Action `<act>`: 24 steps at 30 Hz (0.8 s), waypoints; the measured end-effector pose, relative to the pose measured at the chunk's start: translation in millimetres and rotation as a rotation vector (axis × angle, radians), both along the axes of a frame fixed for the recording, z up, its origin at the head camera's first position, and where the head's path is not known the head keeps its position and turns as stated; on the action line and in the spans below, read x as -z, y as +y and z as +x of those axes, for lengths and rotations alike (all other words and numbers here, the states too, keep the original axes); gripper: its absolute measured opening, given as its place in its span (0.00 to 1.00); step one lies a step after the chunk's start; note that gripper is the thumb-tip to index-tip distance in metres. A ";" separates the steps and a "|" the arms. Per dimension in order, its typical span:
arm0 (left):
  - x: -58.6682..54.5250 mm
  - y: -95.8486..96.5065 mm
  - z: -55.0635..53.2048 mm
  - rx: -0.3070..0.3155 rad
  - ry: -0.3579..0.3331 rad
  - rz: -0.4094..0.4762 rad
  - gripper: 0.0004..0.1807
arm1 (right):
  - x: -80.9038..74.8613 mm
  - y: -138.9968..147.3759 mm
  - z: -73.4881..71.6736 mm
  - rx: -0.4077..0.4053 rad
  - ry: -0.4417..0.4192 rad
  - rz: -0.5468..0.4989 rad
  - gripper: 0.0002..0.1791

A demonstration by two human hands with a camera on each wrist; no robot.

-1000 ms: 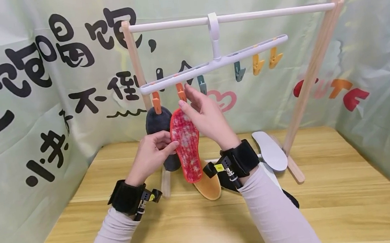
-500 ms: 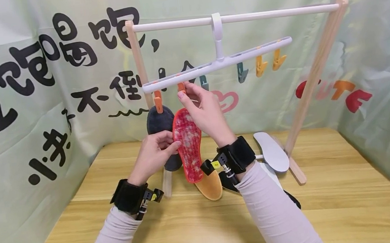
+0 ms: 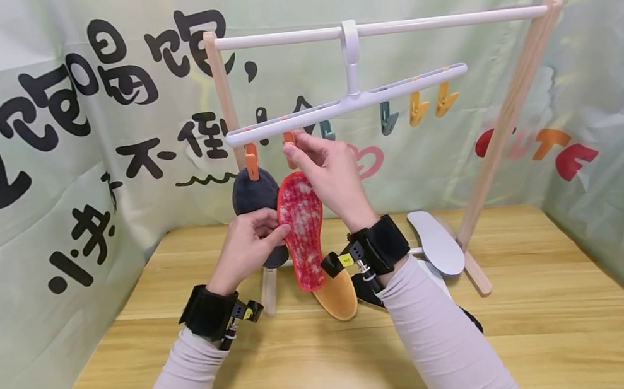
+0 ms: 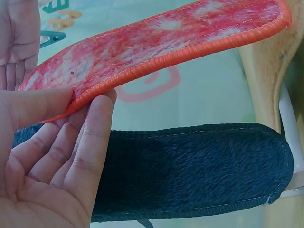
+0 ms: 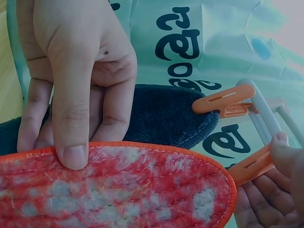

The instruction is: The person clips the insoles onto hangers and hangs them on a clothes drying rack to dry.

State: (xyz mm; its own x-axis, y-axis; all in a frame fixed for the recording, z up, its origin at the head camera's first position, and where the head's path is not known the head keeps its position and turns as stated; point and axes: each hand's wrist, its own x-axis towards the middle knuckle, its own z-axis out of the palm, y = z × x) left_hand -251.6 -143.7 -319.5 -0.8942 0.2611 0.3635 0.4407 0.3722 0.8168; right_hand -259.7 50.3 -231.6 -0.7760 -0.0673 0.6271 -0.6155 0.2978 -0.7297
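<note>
My left hand [image 3: 248, 242] pinches the left edge of a red-and-white fleecy insole [image 3: 301, 233], thumb on its front and fingers behind. Above the insole's upper end, my right hand [image 3: 335, 176] pinches an orange clip [image 5: 251, 166] on the white hanger [image 3: 304, 118]. In the right wrist view the clip's lower end meets the insole's orange-edged tip; whether it bites the edge I cannot tell. Just left hangs a dark fleecy insole [image 4: 199, 173], held at its top by another orange clip [image 5: 223, 99] and partly hidden by my left hand.
The hanger hooks over a white rod [image 3: 284, 38] on a wooden stand [image 3: 511, 135] and tilts down leftward. Grey-green clips [image 3: 388, 118] and yellow clips [image 3: 418, 109] hang from it. On the table [image 3: 284, 368] are a tan insole [image 3: 337, 296], a grey-white insole [image 3: 437, 245] and dark ones behind my right arm.
My right thumb and fingers have closed on the orange clip, after lying beside it and the insole's top. The hanger tilts slightly less. My left hand keeps its hold on the red insole.
</note>
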 end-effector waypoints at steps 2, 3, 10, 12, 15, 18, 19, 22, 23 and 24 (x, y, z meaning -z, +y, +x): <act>-0.2 0.2 -0.3 -0.004 0.004 -0.004 0.06 | 0.1 -0.2 -0.2 0.007 0.001 -0.004 0.25; -0.3 0.3 -0.4 -0.004 0.003 -0.003 0.06 | 0.1 -0.4 -0.2 0.010 0.002 -0.007 0.25; 1.2 -0.2 -2.1 -0.008 -0.001 0.012 0.06 | 0.6 -3.0 0.3 0.017 0.010 -0.031 0.24; 1.1 0.1 -2.0 -0.009 -0.001 0.013 0.06 | 0.8 -3.1 0.4 0.021 0.013 -0.035 0.23; -0.3 0.7 -0.6 -0.014 -0.003 0.013 0.07 | 1.1 -3.2 0.5 0.024 0.019 -0.040 0.23; -0.8 1.1 -0.1 -0.018 0.000 0.011 0.07 | 1.1 -3.2 0.8 0.036 0.029 -0.038 0.23; -0.9 1.2 0.0 -0.018 -0.001 0.013 0.07 | 1.1 -3.2 0.8 0.042 0.031 -0.037 0.23; -0.6 1.3 -0.3 -0.025 0.004 0.015 0.07 | 0.9 -3.1 0.9 0.059 0.036 -0.031 0.23; -0.5 1.2 -0.5 -0.026 0.006 0.016 0.07 | 0.8 -3.1 1.0 0.063 0.037 -0.029 0.23; -0.5 1.2 -0.6 -0.028 0.008 0.016 0.07 | 0.6 -3.0 1.1 0.066 0.037 -0.028 0.23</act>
State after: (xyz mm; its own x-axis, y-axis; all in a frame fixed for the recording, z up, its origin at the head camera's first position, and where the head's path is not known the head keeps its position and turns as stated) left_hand -252.3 -142.5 -319.1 -0.8982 0.2298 0.3746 0.4368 0.3715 0.8193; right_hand -258.6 47.3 -232.2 -0.7541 0.0008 0.6567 -0.6224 0.3182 -0.7151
